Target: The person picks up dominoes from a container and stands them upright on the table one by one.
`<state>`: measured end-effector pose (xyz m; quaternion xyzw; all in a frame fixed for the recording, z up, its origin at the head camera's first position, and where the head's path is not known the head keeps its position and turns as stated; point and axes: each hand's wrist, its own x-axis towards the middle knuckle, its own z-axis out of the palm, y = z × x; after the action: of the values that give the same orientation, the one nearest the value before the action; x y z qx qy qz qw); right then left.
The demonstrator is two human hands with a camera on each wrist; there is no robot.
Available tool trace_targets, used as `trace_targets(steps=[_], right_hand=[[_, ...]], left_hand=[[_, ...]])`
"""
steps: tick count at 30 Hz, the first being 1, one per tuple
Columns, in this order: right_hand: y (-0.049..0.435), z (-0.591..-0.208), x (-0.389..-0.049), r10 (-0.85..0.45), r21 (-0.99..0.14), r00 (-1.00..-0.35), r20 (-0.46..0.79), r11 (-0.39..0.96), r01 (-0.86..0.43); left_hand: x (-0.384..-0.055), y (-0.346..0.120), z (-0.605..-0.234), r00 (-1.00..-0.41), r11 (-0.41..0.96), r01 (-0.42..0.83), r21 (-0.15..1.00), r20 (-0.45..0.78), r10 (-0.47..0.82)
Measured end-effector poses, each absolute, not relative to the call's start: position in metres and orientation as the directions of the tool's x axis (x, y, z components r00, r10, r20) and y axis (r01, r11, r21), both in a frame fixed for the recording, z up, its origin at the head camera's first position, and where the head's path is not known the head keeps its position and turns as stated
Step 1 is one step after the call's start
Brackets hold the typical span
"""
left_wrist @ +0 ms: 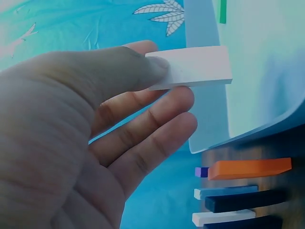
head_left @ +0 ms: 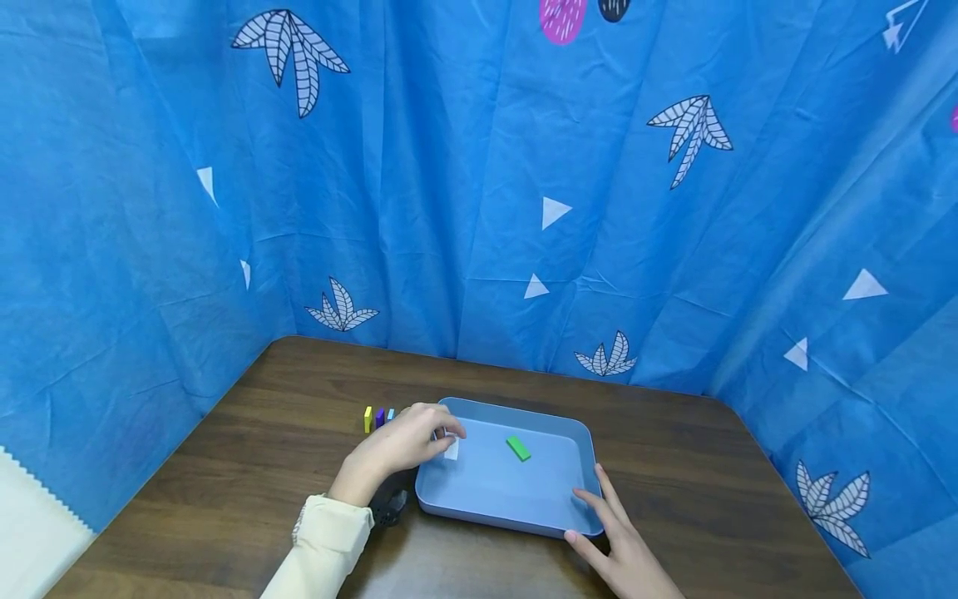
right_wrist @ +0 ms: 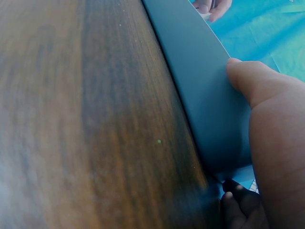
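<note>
My left hand [head_left: 404,439] is over the left side of a shallow blue tray [head_left: 494,492]. Between thumb and fingers it pinches a flat white block [left_wrist: 202,66], whose free end points over the tray in the left wrist view. A green block [head_left: 518,448] lies flat on the tray floor, right of that hand. My right hand [head_left: 619,547] is at the tray's near right corner with its fingers spread. Its thumb [right_wrist: 248,76] touches the top edge of the near wall, while other fingers lie around the corner along the right side.
Left of the tray, yellow [head_left: 368,419], purple [head_left: 380,418] and light blue [head_left: 391,414] blocks stand on the wooden table [head_left: 247,491]. The left wrist view also shows an orange block [left_wrist: 250,168] and dark blocks [left_wrist: 245,201] there. Blue curtains [head_left: 479,208] surround the table.
</note>
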<state>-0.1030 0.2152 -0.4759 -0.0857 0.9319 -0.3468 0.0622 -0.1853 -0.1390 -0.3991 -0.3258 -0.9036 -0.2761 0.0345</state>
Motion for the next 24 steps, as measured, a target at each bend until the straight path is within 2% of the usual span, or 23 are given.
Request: trace_targets(steps=[11, 24], right_hand=[[0.215, -0.479, -0.099, -0.203, -0.62, -0.979, 0.013, 0.767, -0.167], [0.215, -0.477, -0.1, -0.195, -0.659, -0.979, -0.057, 0.744, -0.11]], left_hand=[[-0.185, -0.145, -0.395, -0.756, 0.603, 0.651, 0.462, 0.324, 0.569], [-0.184, -0.15, -0.393, -0.757, 0.587, 0.651, 0.482, 0.357, 0.547]])
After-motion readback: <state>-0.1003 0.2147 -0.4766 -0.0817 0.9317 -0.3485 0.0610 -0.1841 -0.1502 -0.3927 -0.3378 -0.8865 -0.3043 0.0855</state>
